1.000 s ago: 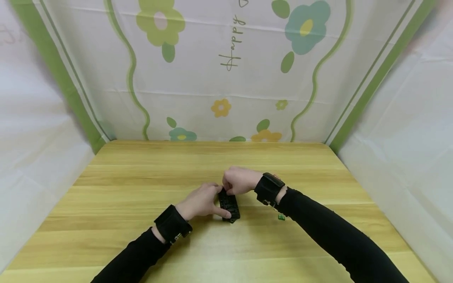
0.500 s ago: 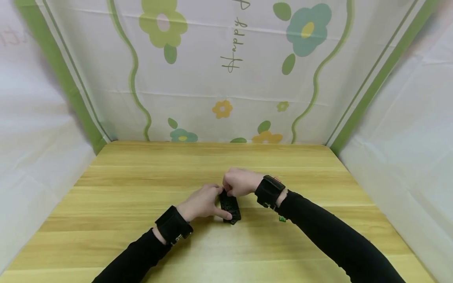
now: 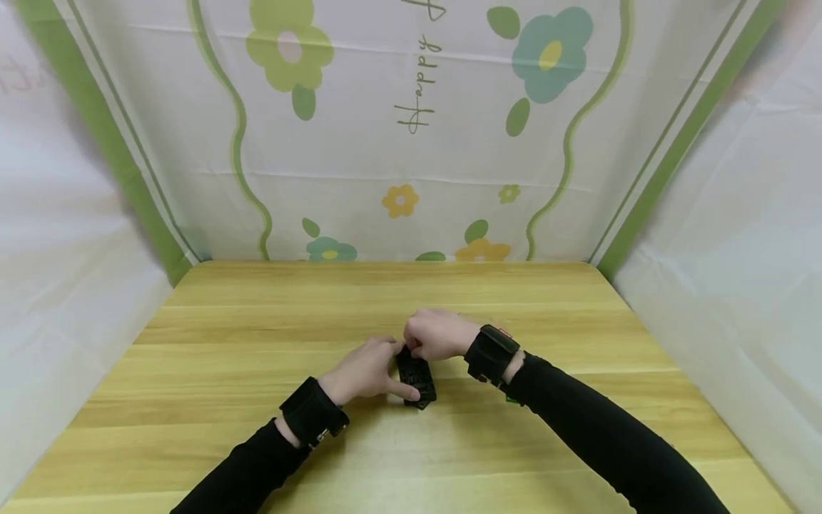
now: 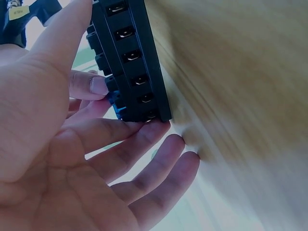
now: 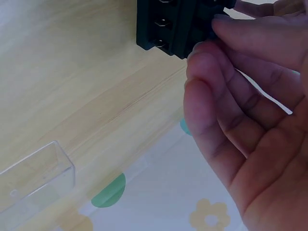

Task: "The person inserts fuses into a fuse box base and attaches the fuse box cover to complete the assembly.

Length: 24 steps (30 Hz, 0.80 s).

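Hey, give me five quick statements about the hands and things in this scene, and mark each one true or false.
1. The left hand grips a black terminal block. True.
2. The right hand is well away from the block. False: its fingertips are at the block's far end.
3. A clear plastic container shows in the right wrist view. True.
4. Both sleeves are white. False: they are black.
5. The table has a wood-grain top. True.
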{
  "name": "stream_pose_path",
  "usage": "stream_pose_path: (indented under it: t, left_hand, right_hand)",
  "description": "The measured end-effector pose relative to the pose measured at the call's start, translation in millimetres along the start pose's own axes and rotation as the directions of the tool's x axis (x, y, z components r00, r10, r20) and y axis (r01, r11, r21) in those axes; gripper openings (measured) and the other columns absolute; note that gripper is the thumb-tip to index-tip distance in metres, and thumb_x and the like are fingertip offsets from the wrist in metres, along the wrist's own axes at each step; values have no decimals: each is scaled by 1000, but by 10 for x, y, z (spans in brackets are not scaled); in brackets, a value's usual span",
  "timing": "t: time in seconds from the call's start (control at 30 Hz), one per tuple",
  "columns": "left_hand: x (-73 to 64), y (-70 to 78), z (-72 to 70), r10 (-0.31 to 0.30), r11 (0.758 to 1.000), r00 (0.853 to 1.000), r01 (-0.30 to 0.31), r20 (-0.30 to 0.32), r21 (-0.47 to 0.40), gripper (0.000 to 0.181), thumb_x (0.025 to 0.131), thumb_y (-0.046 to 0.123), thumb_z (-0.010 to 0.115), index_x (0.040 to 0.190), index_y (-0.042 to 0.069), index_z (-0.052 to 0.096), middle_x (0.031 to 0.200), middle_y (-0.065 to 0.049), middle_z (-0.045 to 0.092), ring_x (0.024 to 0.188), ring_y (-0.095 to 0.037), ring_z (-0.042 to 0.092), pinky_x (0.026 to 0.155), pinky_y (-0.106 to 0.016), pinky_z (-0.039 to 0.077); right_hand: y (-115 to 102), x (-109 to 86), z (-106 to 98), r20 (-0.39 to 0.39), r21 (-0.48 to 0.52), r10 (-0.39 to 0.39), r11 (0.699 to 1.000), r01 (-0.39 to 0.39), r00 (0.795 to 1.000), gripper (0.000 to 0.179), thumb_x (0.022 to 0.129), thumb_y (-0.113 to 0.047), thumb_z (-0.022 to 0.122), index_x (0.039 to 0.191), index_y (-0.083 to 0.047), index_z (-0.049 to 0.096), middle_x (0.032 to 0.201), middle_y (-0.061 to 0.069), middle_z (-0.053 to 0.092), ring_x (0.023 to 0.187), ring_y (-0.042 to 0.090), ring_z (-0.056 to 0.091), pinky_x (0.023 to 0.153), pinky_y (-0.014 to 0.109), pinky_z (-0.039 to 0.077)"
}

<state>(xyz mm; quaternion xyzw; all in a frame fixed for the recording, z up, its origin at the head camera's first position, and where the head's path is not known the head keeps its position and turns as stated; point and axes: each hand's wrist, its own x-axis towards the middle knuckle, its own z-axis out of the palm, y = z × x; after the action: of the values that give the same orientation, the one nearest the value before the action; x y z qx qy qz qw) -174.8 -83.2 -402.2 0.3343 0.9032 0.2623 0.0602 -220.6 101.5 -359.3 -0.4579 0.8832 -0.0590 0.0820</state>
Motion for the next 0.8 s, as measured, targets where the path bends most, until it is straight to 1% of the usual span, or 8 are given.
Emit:
stream_pose_path:
  t: [0.1,0.2,0.43,0.63,0.7,0.8]
  left_hand:
    - [2,-3,-4,10,1000,1000,-10,-6,2,59,73,52,84,114,13,67,96,-3,62,76,-15,51,64,-28,42]
    - [3,-5,-5,18,1000,1000,-18,-11,7,60,73,52,84,116,13,67,97,-3,62,77,-15,51,65,-28,43]
    - [-15,5,-1,21,1000,1000,-21,-9,1,59,74,51,84,115,13,67,95,-2,62,74,-15,50,62,-27,40]
    - [-17,10,1,18,1000,1000,-18,-12,0,57,73,51,84,113,13,67,96,-2,62,76,-15,50,64,-28,41]
    - [-13,15,-3,13,1000,1000,-13,-10,-1,57,73,51,84,111,13,67,95,-3,62,76,-15,50,64,-28,41]
    - [-5,22,-9,8,1000,1000,-8,-5,-3,56,73,51,84,109,12,66,93,-3,61,75,-16,50,64,-29,41]
  right_hand:
    - [20,-14,9,-24,18,-7,1000,7,1000,22,87,-5,72,68,-16,68,59,-12,48,51,4,37,52,18,35]
    - [25,-30,12,-41,31,-7,999,8,999,15,87,-5,73,75,-14,74,64,-11,56,52,3,43,53,18,40]
    - [19,-46,31,-52,49,0,999,2,999,12,86,-5,74,77,-13,76,67,-12,58,53,2,46,52,18,42]
    - [26,-65,52,-70,52,-5,999,8,998,15,88,-6,72,74,-13,73,61,-11,53,50,2,40,49,18,35]
    - [33,-79,45,-71,63,2,998,2,997,14,88,-6,72,75,-13,73,62,-11,53,52,3,42,50,19,37]
    - [54,-109,22,-73,83,19,996,-13,997,10,89,-7,71,82,-12,75,69,-11,59,58,3,50,56,20,44]
